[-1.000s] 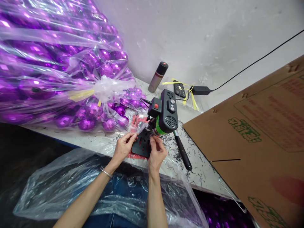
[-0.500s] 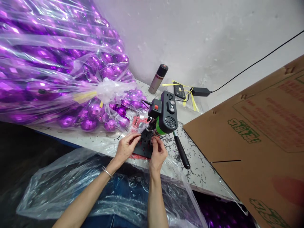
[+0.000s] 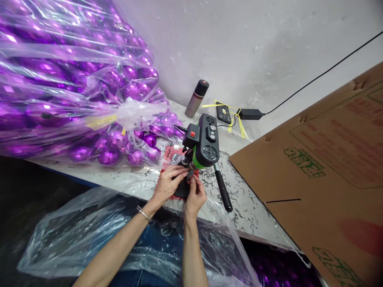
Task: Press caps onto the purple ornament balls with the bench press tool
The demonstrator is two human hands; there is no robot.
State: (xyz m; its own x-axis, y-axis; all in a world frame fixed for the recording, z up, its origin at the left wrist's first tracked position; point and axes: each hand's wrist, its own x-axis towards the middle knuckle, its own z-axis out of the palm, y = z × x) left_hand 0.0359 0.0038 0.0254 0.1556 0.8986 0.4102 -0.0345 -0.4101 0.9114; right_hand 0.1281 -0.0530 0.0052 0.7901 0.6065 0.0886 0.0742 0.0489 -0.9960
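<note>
A small black-and-green bench drill press (image 3: pixel 208 139) stands on the worktable, its black lever handle (image 3: pixel 223 189) slanting down to the right. My left hand (image 3: pixel 168 183) is closed in a pinch just under the drill head, over the black base plate (image 3: pixel 182 190). Close beside it, my right hand (image 3: pixel 194 198) also pinches, thumb and fingertips together near the chuck. Whatever lies between the fingertips of either hand is too small or hidden to name. Red patterned material (image 3: pixel 172 153) shows around the plate.
Left is a big tied clear bag (image 3: pixel 128 113) of shiny purple balls (image 3: pixel 109 156). A spray can (image 3: pixel 196 98), a black adapter (image 3: pixel 250 114) and yellow ties stand behind the drill. Dark shavings litter the white tabletop (image 3: pixel 248 215). A cardboard box (image 3: pixel 329 167) borders the right; clear plastic (image 3: pixel 89 235) covers my lap.
My left hand has moved right and slightly up, to beneath the drill head, close to my right hand. The right hand keeps its pinch. The whole view has shifted slightly.
</note>
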